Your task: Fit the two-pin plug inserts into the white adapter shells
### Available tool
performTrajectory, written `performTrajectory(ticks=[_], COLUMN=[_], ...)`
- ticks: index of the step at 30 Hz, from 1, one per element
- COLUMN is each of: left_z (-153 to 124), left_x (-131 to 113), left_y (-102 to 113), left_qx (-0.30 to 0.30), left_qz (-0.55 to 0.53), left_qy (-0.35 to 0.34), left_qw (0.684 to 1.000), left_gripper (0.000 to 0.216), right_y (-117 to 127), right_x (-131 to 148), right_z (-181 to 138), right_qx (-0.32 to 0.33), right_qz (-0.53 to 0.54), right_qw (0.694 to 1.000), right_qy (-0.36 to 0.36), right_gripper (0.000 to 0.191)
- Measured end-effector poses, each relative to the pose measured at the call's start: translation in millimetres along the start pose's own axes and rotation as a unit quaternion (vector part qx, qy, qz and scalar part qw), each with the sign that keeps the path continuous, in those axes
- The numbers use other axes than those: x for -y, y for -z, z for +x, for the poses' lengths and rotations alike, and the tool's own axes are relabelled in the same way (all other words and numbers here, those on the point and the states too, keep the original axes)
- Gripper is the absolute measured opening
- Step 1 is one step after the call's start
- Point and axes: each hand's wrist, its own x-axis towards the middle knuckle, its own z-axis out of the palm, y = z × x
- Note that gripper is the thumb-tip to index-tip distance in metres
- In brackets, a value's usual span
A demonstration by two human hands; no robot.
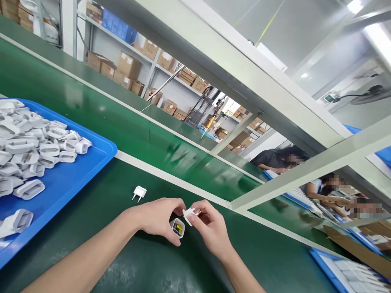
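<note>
L hand (161, 219) is wrapped round an open-ended white plastic housing (182, 233); R hand (212, 230) pinches a two-pin plug cap (188, 215); hands close tog., cap just beside the housing's mouth, over the green benchtop (139, 264). Poss. trouble: fingertip grip on a small, smooth cap could let it slip or twist; brought in skewed, it might jam on the rim or knock the yellow component (179, 228) inside. Over-tilting could shift the innards, tho can't tell if they're fixed. Shell = rounded-oblong, hard-looking; pins slim. Spare plug cap (140, 191) lies on bench, pins twd wearer, near a smooth blue tray (88, 169) heaped w/ hollow white shells (30, 142).
</note>
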Motion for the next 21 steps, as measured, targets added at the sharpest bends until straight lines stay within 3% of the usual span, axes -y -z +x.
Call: performTrajectory(ticks=[6, 12, 21], left_z=[4.9, 8.4, 9.8], left_x=[9.3, 11.2, 12.8], left_y=[-0.6, -2.3, -5.1], left_qx=[-0.029, -0.049, -0.063], left_qz=[0.009, 0.005, 0.009], left_qy=[-0.007, 0.013, 0.006], left_qw=[1.000, 0.999, 0.998], left_gripper=[0.040, 0.037, 0.035], right_y=[-3.5, -11.2, -12.3], right_x=[-20.9, -29.6, -22.3], right_z=[4.4, -0.3, 8.3], right_qx=[-0.020, -0.001, -0.009], right_qz=[0.106, 0.222, 0.267], right_qw=[0.994, 0.972, 0.958], right_qy=[-0.019, -0.081, -0.100], right_gripper=[0.029, 0.031, 0.021])
